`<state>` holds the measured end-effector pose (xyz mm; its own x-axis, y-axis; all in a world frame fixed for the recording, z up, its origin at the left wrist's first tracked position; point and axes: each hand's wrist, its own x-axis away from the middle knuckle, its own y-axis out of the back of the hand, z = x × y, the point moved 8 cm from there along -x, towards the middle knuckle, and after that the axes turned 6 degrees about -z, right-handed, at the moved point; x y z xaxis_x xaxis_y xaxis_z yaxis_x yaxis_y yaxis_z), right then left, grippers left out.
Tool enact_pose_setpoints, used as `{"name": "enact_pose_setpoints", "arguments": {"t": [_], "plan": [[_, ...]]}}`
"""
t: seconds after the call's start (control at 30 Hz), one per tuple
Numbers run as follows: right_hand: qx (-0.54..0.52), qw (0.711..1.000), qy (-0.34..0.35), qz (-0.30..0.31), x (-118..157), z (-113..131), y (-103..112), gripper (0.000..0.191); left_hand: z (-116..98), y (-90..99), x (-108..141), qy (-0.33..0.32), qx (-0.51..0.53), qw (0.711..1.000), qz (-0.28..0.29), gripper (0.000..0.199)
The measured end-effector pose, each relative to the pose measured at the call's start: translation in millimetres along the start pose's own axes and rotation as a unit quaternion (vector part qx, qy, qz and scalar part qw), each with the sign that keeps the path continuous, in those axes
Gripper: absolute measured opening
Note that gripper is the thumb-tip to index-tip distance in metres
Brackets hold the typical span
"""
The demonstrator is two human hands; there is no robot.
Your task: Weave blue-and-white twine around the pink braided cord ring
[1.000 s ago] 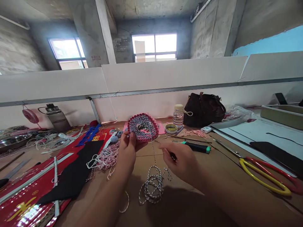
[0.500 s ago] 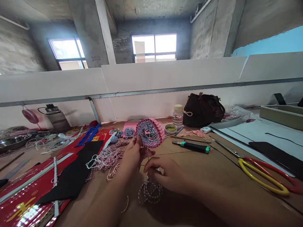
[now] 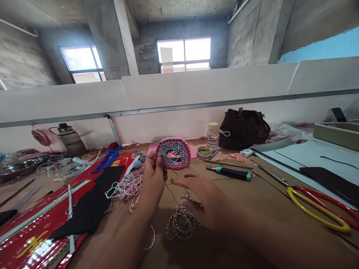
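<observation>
My left hand (image 3: 155,168) pinches the left edge of a round woven cord piece (image 3: 183,161), holding it up with its face towards me. The piece has blue-and-white cord worked in rings, a pink and dark red scalloped rim and an opening in the middle. A dark-and-white strand runs down from it to a loose coil of cord (image 3: 181,226). Just right of that coil, my right hand (image 3: 203,200) has its fingers stretched and apart. Its thumb is beside the upper loops of the coil; whether it touches them I cannot tell.
Yellow-and-red-handled scissors (image 3: 316,209) and a utility knife (image 3: 230,173) lie on the right. On the left are pink-and-white cords (image 3: 130,185), black cloth (image 3: 86,205) and red packaging (image 3: 28,231). Behind stand a lidded jar (image 3: 212,136) and a dark bag (image 3: 244,129).
My right hand's fingers have spread from a closed curl around the cord, and it has moved slightly right. The left hand has shifted a little left with the woven piece, which now faces me more squarely.
</observation>
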<state>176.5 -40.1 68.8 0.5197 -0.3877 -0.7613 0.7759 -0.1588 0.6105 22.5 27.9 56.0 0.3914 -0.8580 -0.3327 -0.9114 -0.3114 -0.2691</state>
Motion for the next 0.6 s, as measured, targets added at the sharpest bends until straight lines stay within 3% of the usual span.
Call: {"name": "enact_pose_setpoints", "arguments": {"t": [0.6], "plan": [[0.077,0.995,0.005,-0.058,-2,0,7,0.038,-3,5.2,-4,-0.022,-0.011,1.000,-0.008,0.044]]}}
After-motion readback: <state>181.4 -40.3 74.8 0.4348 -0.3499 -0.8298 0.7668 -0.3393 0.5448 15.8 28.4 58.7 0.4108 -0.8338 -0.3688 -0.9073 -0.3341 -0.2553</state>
